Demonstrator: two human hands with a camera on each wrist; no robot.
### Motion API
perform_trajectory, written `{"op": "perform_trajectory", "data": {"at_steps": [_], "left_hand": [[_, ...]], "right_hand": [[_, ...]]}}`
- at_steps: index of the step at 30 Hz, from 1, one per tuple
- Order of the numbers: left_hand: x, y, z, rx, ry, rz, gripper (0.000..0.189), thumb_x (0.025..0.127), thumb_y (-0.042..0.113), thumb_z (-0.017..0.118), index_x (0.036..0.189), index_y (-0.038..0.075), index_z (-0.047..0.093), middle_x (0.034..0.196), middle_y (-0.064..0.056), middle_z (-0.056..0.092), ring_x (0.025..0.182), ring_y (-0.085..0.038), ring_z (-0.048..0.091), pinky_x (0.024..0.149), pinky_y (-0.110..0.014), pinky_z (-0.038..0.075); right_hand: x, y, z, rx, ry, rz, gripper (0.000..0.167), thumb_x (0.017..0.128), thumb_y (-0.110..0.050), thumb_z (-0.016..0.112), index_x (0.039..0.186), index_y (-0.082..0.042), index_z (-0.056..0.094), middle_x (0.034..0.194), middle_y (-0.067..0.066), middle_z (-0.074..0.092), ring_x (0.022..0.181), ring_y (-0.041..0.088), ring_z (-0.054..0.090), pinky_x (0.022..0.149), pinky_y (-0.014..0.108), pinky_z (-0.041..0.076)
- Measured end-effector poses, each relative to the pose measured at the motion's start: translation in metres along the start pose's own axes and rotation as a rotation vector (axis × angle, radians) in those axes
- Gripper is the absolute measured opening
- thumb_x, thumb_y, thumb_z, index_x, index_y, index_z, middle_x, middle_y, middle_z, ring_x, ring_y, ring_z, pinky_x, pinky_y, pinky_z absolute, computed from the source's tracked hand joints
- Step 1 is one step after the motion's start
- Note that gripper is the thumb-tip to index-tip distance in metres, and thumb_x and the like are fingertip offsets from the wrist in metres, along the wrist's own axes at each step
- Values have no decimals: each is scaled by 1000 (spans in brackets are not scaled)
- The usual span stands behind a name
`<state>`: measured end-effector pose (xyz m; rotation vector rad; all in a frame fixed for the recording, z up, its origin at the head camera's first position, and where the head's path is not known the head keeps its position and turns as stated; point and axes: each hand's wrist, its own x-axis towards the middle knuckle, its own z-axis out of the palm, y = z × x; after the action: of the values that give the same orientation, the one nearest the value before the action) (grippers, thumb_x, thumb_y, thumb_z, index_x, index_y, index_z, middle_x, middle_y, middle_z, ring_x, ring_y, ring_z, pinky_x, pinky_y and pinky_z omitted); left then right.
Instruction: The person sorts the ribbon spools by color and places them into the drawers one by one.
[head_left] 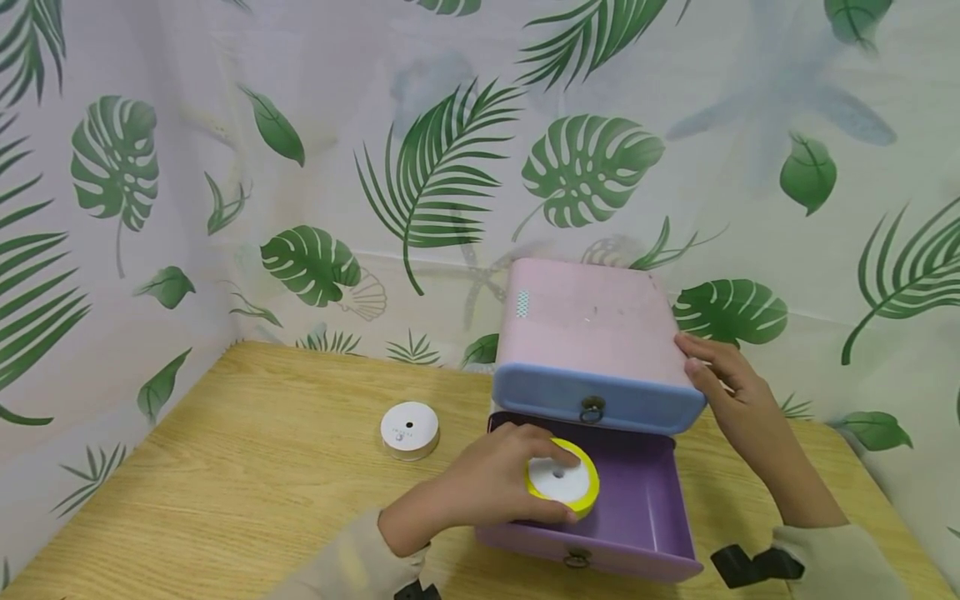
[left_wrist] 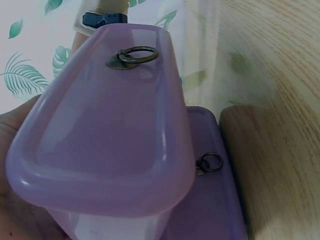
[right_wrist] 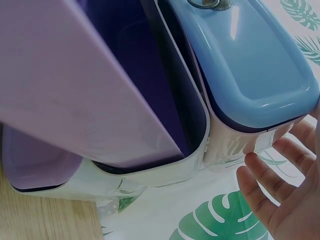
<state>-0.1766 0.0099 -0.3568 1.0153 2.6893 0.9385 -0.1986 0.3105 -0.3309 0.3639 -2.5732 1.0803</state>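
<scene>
Left hand point(head_left: 487, 479) pinched the yellow-rimmed spool point(head_left: 562, 483) within the open purple drawer point(head_left: 637, 508); floor contact unclear. Right hand point(head_left: 738, 396), fingers loose, rested on the cabinet's point(head_left: 592, 317) right side. Risks: slipping pinch could've dropped the spool; pressing the drawer could've tipped everything nearward.

Clock positions refer to the centre of the head view. The pale beige fabric left sleeve point(head_left: 345, 558) enters at 7 o'clock; the bare left wrist point(head_left: 408, 518) is angled toward 2 o'clock. The left hand point(head_left: 498, 477), at 6 o'clock, shows its back; its curved left fingers point(head_left: 546, 450) and left thumb point(head_left: 551, 510) grip from opposite sides. The pale beige fabric right sleeve point(head_left: 836, 557) enters at 4 o'clock. The bare right forearm point(head_left: 798, 487) points toward 11 o'clock. The right hand point(head_left: 741, 402), at 4 o'clock, has extended fingers, slightly spread in the right wrist view.
</scene>
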Motion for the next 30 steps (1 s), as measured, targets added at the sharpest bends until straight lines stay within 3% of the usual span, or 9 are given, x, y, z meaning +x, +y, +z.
{"op": "perform_trajectory", "data": {"at_steps": [7, 13, 18, 22, 26, 30], "left_hand": [[2, -1, 2, 19, -17, 23, 49, 75, 45, 79, 120, 28, 68, 135, -2, 58, 124, -20, 50, 99, -30, 43], [2, -2, 1, -67, 24, 64, 39, 85, 38, 72, 120, 22, 68, 129, 1, 61, 123, -16, 52, 103, -29, 42], [-5, 3, -2, -251, 104, 87, 26, 88, 27, 71, 112, 19, 71, 107, 4, 69, 93, -3, 61, 81, -21, 50], [-12, 9, -5, -402, 143, 95, 20, 89, 21, 69, 108, 17, 71, 93, 1, 72, 71, 5, 57, 61, -16, 48], [-20, 13, -7, -506, 153, 127, 21, 91, 19, 67, 110, 12, 70, 85, -9, 74, 63, 5, 56, 56, -18, 48], [-28, 17, -10, -606, 119, 142, 22, 92, 18, 65, 111, 9, 68, 80, -16, 72, 58, 3, 56, 56, -19, 50]], "right_hand": [[0, 0, 0, 5, -6, 9, 43, 103, -26, 44, 146, -18, 44, 138, -29, 36, 121, -19, 29, 85, 9, 31], [0, 0, 0, -1, -5, 10, 43, 103, -26, 44, 146, -18, 44, 137, -28, 36, 120, -19, 29, 85, 10, 32], [0, 0, -1, -15, -9, 20, 43, 103, -27, 44, 146, -19, 43, 137, -28, 36, 119, -20, 28, 84, 13, 33], [0, 0, -1, -20, -8, 23, 43, 103, -27, 44, 146, -19, 43, 137, -28, 36, 119, -20, 28, 86, 17, 35], [0, 1, -1, -20, -8, 24, 43, 103, -27, 44, 146, -20, 43, 137, -28, 36, 119, -20, 28, 86, 18, 35], [1, 1, -1, -12, -5, 12, 43, 103, -26, 44, 146, -19, 44, 137, -29, 36, 120, -20, 28, 84, 10, 32]]}}
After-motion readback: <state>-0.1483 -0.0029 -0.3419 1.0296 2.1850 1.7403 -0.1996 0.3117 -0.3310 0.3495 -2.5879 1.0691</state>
